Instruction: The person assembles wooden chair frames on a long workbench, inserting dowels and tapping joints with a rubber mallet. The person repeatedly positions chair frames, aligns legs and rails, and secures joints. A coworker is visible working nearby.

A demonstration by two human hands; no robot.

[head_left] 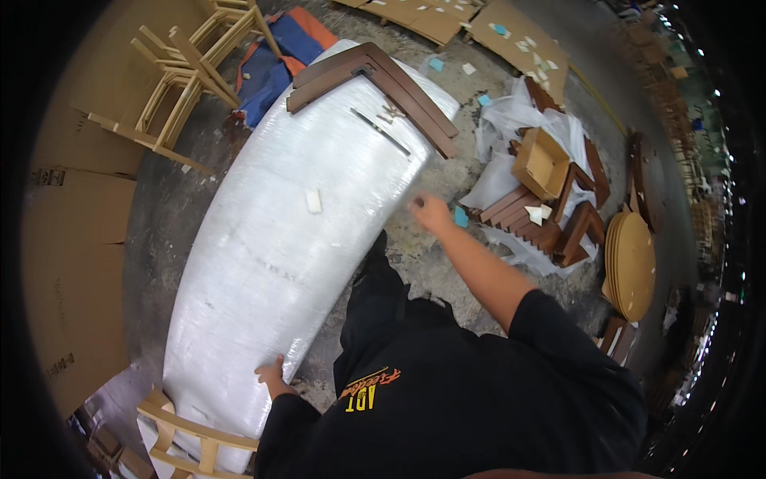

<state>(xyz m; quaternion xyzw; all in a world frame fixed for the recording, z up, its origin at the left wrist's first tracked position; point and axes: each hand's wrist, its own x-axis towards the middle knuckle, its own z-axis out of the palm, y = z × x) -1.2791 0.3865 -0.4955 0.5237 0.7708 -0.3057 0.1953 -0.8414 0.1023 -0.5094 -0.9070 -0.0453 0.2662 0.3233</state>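
Concrete floor (423, 263), w/ a long wrapped table (255, 231) filling the ctr.

Floor strip is running btwn its R edge & a pile of brown pieces (523, 227), another btwn its L edge & cardboard (84, 247); chair frames (205, 68) are crowding far L, a pale chair (199, 431) sitting by the nr end. Long axis is running diag., nr-L to far-R. Film's looking white, glossy, wrinkled in spots; brown angled frame (411, 100) is lying across the far end, corner pointing away. Hands: L hand (273, 377) is resting on the R edge, nr end, fingers loosely spread; R hand (432, 213) is hanging just off that edge farther up, fingers curled, can't tell if it's holding anything.
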